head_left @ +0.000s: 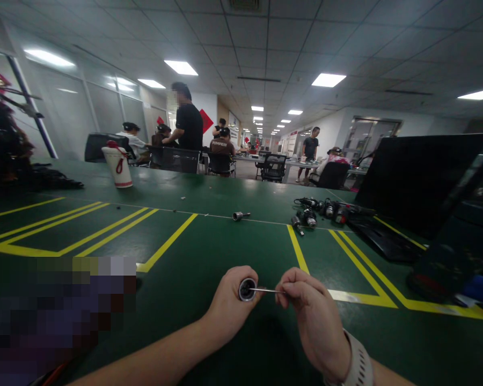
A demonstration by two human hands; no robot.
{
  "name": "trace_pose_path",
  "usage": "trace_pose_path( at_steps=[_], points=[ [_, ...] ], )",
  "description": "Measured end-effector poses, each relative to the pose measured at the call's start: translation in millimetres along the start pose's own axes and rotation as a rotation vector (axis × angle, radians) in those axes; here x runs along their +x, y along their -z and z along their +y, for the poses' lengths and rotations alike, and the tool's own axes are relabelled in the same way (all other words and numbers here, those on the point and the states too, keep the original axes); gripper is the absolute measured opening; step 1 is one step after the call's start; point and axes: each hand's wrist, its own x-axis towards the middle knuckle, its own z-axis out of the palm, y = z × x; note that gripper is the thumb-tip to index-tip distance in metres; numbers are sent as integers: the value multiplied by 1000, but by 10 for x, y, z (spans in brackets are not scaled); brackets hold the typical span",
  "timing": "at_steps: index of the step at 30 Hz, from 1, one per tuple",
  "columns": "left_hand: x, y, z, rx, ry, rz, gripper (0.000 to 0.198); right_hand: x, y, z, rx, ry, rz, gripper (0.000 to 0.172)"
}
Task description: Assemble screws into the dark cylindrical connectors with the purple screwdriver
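Observation:
My left hand (234, 289) is closed around a round metal cylindrical part (247, 285), its dark hollow end turned toward me. Between thumb and fingers, my right hand (306, 305) pinches a thin metal rod-like tool (268, 290). The tool lies nearly level, with its far tip at the mouth of the cylinder; how deep it reaches cannot be made out. Both hands are just above the green table (209, 246). Farther off lies a small metal part with a wide round end and a narrow stem (238, 216).
At the right back lie several metal connectors with black cables (310, 217), beside a large dark screen (422, 187). A white paper cup (118, 167) stands at the far left. Yellow tape lines (171, 240) mark the tabletop. A pixelated area covers the lower left; people sit and stand beyond.

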Motion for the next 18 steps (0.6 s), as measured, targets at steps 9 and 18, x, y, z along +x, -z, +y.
trace_pose_path(
  at_steps=[9,18],
  points=[
    [-3,3,-18,30,-12,-12,13,-65,42,14,-191,129,-103,14],
    [0,7,15,38,-2,-16,13,13,27,22,-14,28,-47,15]
  ],
)
